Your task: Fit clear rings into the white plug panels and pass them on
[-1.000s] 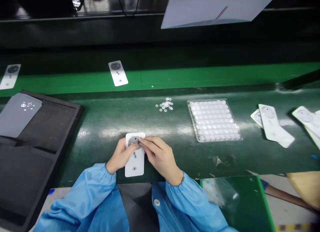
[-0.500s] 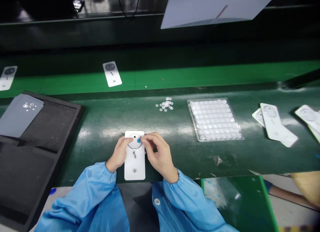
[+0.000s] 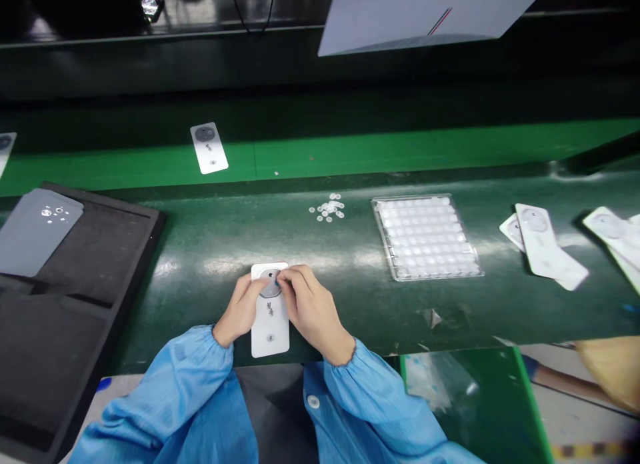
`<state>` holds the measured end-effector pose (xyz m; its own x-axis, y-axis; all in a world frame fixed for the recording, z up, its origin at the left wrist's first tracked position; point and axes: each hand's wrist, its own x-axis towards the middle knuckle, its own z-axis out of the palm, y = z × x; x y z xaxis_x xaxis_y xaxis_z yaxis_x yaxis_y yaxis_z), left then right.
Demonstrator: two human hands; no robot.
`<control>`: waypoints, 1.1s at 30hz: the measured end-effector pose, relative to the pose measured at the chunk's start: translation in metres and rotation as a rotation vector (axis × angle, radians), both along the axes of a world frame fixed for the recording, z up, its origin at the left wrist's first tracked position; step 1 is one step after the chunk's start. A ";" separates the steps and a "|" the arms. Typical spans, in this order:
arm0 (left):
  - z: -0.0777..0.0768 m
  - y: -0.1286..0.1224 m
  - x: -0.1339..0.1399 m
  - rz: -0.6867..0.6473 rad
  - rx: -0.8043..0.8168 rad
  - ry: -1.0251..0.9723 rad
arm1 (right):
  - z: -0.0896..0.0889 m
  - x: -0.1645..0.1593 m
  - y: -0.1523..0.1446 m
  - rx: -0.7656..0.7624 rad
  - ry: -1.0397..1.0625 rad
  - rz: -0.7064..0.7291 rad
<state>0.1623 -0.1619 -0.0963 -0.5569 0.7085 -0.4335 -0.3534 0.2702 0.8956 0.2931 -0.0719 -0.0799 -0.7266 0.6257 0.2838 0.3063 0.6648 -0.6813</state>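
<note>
Right hand [image 3: 313,309] shifted inward over the blue tab [image 3: 277,283], pinch unclear, left hand [image 3: 241,311] clamped on near white panel [image 3: 270,325], so detail work there seems unfinished.

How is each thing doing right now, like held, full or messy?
White rectangular panel with round grey patch: held in the left hand.
Left hand: gripping the panel's edge.
Right hand: bent, fingertips at the patch.
Small white round discs: loose, scattered.
Clear plastic rectangular tray: holding many white round pieces.
Black rectangular tray: holding grey sheets.
White rectangular panels at right: overlapping.
</note>
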 end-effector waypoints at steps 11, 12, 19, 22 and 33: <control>-0.011 0.002 -0.001 0.047 0.018 -0.163 | 0.005 -0.002 0.000 -0.409 0.209 -0.095; -0.011 0.002 -0.001 0.052 0.021 -0.173 | 0.005 -0.001 0.001 -0.442 0.221 -0.109; -0.008 0.003 -0.001 0.034 0.010 -0.155 | 0.005 0.003 0.005 -0.478 0.245 -0.132; -0.003 0.002 0.000 0.002 0.022 -0.101 | 0.004 0.006 0.005 -0.224 0.178 -0.085; 0.004 -0.001 -0.002 -0.203 0.079 0.084 | -0.008 0.007 0.003 0.142 0.095 -0.053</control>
